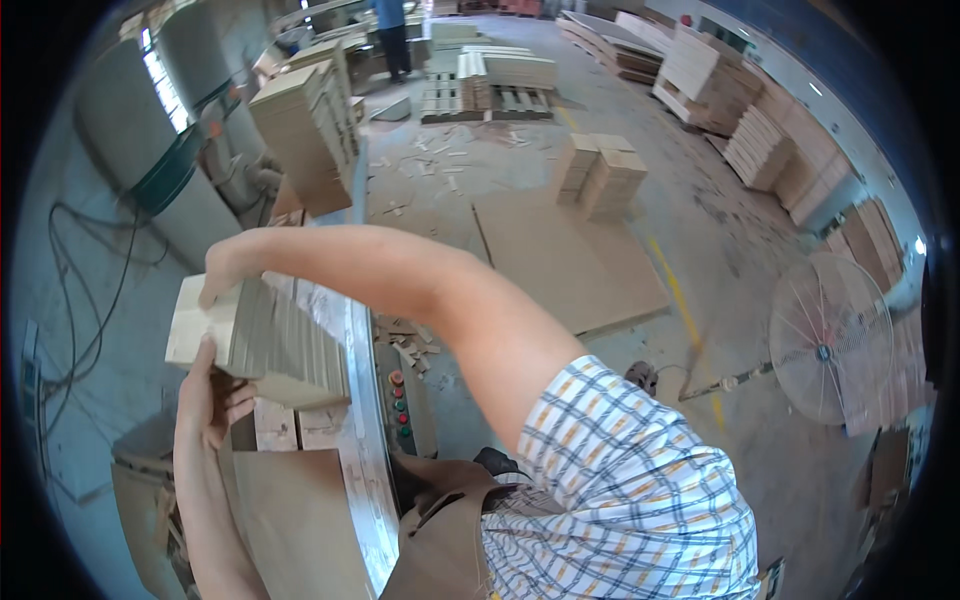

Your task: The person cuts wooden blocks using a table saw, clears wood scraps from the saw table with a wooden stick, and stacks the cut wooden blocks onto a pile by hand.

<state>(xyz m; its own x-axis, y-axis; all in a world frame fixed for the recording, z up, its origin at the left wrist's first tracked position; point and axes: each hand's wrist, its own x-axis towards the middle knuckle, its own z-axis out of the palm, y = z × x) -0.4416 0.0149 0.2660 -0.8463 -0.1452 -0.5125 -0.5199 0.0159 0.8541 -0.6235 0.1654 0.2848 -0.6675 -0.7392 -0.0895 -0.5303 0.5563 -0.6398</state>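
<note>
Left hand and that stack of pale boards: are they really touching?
Touching. The head view shows the left hand with its thumb laid against the pale left end of the board stack.

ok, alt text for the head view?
A person's left hand and right hand touch the left end of a row of pale boards beside a metal rail. Beyond, stacked boards stand in a workshop, with a round fan at far right.

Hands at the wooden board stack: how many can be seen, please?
2, both at the left end of the wooden board stack: the right hand at its upper edge in the picture, the left hand at its lower edge. Both may be partly hidden.
</note>
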